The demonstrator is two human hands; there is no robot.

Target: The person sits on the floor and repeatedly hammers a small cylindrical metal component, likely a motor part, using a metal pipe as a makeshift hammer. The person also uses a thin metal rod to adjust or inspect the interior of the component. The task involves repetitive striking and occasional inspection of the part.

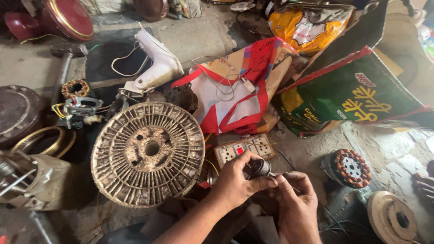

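Both hands pinch a small dark bearing: left hand closed around its rim, right hand fingertips shut on its short shaft. It looks hard, heavy for its size, perhaps greasy; the rim seems safest. At ten o'clock lies a ribbed metal disc; at twelve, a socket board.

A finned round metal casing sits beside a switchboard, colourful woven sacks and a copper-wound stator.
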